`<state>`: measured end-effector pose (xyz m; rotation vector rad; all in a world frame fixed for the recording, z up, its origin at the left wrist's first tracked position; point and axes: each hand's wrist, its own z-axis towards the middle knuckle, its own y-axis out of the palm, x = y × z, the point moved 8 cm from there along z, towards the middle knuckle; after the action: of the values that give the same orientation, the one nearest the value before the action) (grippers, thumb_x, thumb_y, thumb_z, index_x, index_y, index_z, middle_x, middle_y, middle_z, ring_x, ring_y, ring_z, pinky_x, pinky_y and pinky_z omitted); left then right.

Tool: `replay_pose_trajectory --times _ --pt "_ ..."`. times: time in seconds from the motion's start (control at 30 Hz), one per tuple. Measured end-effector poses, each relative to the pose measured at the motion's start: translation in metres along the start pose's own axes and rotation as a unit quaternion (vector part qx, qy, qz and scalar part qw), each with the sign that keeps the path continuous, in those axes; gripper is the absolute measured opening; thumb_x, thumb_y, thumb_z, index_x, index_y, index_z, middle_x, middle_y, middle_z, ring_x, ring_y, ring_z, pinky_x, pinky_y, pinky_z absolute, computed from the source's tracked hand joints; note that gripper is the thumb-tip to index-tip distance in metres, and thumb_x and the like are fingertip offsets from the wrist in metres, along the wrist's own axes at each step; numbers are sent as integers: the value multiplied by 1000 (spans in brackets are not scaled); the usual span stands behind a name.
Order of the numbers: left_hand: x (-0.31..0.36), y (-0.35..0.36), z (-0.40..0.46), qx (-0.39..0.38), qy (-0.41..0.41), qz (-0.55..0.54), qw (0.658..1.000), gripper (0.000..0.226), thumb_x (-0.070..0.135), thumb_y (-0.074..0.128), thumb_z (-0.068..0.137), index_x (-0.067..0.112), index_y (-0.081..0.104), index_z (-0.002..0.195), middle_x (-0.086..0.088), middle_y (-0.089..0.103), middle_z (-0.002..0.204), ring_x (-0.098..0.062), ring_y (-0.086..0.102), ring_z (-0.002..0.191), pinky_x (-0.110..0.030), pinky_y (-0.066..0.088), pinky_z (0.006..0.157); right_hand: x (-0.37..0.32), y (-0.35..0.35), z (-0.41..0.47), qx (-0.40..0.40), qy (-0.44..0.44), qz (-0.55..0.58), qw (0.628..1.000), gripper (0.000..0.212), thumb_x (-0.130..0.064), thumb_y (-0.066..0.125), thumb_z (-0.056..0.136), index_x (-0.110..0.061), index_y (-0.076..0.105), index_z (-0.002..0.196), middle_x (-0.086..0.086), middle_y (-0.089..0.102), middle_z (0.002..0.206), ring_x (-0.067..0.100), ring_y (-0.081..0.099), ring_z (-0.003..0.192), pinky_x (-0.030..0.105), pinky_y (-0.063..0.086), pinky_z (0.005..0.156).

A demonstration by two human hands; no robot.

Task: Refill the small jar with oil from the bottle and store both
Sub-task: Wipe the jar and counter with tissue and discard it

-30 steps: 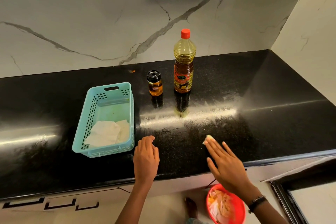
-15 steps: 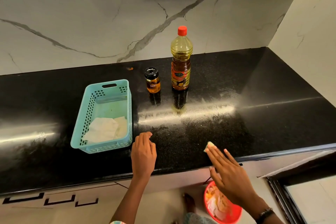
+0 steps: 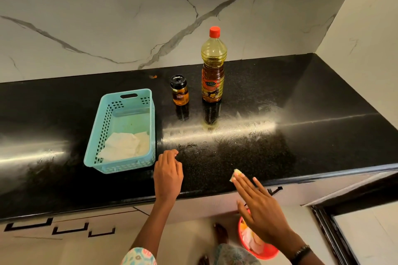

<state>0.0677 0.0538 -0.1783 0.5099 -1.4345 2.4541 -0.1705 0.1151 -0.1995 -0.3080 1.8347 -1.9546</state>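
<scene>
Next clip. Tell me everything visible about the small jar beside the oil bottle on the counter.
The small jar is a short clear container with a black lid on top and a small label on its front. It holds amber oil that fills most of its body. It stands upright on the black counter, left of the tall oil bottle and apart from it, behind the far right corner of the blue basket. Neither hand touches it; its reflection shows in the glossy surface.

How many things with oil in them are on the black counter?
2. The tall oil bottle with a red cap stands near the wall; the small jar with a black lid stands just left of it.
</scene>
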Motion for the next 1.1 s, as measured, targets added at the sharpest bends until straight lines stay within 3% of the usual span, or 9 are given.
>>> replay_pose_trajectory --times 0.13,0.27,0.4,0.57,0.67,0.87,1.0,1.1 --pt "1 0 0 -2 3 1 1000 17 4 51 84 10 56 99 -1 58 87 -17 54 77 -29 46 67 -14 4 42 5 51 54 997 56 -34 41 86 -6 51 134 8 45 143 15 41 133 30 17 114" --pt "2 -2 1 -4 5 -1 1000 17 4 53 84 10 56 99 -1 58 87 -16 54 77 -28 44 69 -58 14 43 -10 -22 50 998 58 -36 41 87 -6 48 136 8 42 145 18 39 135 33 21 111" --pt "1 -7 3 0 19 -2 1000 15 3 51 85 9 58 97 -2 60 86 -16 55 76 -28 46 68 -52 6 16 -12 -67 23 997 56 -38 39 89 -11 46 139 3 39 148 13 34 138 33 20 110" --pt "-10 -15 -1 -13 37 12 999 24 14 36 88 10 58 99 -2 61 90 -18 57 81 -31 49 73 -27 2 43 0 10 29 1000 54 -36 39 88 -8 54 132 6 52 138 15 44 131 28 9 117" --pt "-16 -16 -2 -17 48 30 998 25 12 34 88 10 57 99 -4 62 92 -19 60 84 -32 51 75 -43 10 71 -16 40 49 998 56 -37 38 88 -6 53 132 9 52 138 18 47 130 29 11 114" --pt "-20 -16 -3 -7 44 14 999 24 10 36 86 10 56 98 -5 63 91 -22 60 82 -30 44 78 -59 10 43 -12 -52 57 997 56 -37 41 88 -11 49 136 3 43 145 13 38 135 31 18 113" --pt "-20 -16 -4 -4 46 15 999 23 10 35 87 11 56 97 -4 62 89 -21 59 81 -33 48 76 -13 3 52 10 36 30 999 55 -38 33 91 -11 46 138 4 42 146 12 35 136 29 11 115" --pt "-19 -16 -5 -7 52 18 998 22 10 35 88 11 55 97 -3 62 89 -20 59 81 -32 47 77 -12 8 88 -15 71 33 997 69 -47 9 91 -12 26 148 2 19 156 12 14 145 27 -4 118"
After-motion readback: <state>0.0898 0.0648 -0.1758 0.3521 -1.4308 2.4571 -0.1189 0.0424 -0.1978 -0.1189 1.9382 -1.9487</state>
